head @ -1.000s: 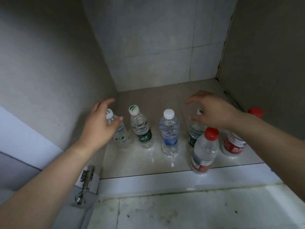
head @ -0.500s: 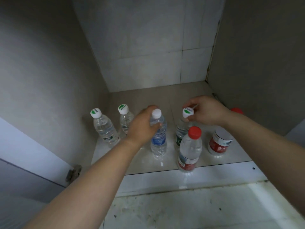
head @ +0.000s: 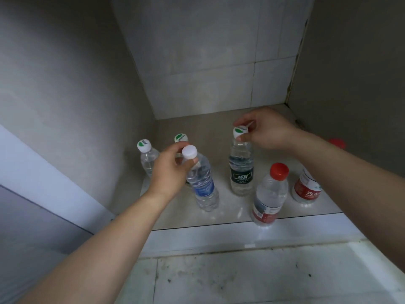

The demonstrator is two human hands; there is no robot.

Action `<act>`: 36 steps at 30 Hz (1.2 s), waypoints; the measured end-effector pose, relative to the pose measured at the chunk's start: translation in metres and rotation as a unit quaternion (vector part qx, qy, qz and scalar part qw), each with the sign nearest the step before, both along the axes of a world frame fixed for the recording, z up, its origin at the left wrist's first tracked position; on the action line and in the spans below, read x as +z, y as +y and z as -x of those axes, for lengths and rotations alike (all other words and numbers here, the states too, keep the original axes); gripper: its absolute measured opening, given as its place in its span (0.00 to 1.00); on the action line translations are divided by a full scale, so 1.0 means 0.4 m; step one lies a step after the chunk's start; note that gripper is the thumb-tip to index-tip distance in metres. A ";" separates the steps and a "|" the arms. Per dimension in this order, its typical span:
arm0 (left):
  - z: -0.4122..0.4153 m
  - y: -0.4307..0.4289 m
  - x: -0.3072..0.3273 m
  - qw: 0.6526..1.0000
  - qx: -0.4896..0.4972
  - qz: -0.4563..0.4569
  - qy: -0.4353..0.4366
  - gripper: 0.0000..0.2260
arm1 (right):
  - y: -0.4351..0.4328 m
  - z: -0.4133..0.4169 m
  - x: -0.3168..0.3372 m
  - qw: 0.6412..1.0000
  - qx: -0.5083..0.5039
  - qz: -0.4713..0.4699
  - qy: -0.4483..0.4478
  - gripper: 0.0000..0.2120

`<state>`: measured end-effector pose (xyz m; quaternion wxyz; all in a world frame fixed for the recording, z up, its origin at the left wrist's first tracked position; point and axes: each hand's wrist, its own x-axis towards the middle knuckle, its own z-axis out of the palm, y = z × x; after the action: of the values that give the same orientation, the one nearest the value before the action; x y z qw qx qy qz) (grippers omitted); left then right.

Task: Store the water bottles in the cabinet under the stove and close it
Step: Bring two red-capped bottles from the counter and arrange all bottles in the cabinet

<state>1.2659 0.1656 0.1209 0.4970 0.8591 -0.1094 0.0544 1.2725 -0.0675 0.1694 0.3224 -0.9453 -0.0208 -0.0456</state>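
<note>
Left hand (head: 169, 172) has shifted from the far-left bottle (head: 148, 159) onto the blue-label bottle (head: 202, 185), fingers curled round its neck under the white cap. Right hand (head: 267, 130) pinches the green-white cap of the dark-label bottle (head: 241, 172). All bottles stand upright on the cabinet floor (head: 219, 128). Second green-cap bottle (head: 181, 138) sits behind the left hand. Two red-label bottles (head: 270, 194) (head: 306, 189) stand at right, near the front edge.

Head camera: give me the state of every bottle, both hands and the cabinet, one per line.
blue-label bottle: upright, capped, neck gripped by left hand.
dark-green-label bottle: upright, capped, cap pinched by right hand.
near red-cap bottle: upright, capped, free, at front edge.
far red-label bottle: upright, capped, free, partly hidden.
leftmost bottle: upright, capped, free.
bottle behind left hand: capped, mostly hidden.
cabinet: open.
</note>
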 end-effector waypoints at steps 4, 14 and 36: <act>0.010 0.083 0.002 1.000 0.012 0.000 0.011 0.13 | 0.053 -0.026 -0.020 1.000 -0.011 0.000 -0.020 0.20; -0.005 0.192 -0.026 0.999 0.039 -0.018 0.017 0.19 | 0.145 -0.046 -0.080 0.999 0.023 0.010 -0.025 0.18; -0.008 0.213 -0.017 0.997 0.060 -0.033 0.031 0.15 | 0.155 -0.038 -0.116 0.998 0.003 -0.006 -0.060 0.22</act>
<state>1.2693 0.2509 0.1141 0.4676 0.8812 -0.0435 0.0537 1.2879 -0.0057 0.1232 0.3264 -0.9388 -0.0427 -0.1014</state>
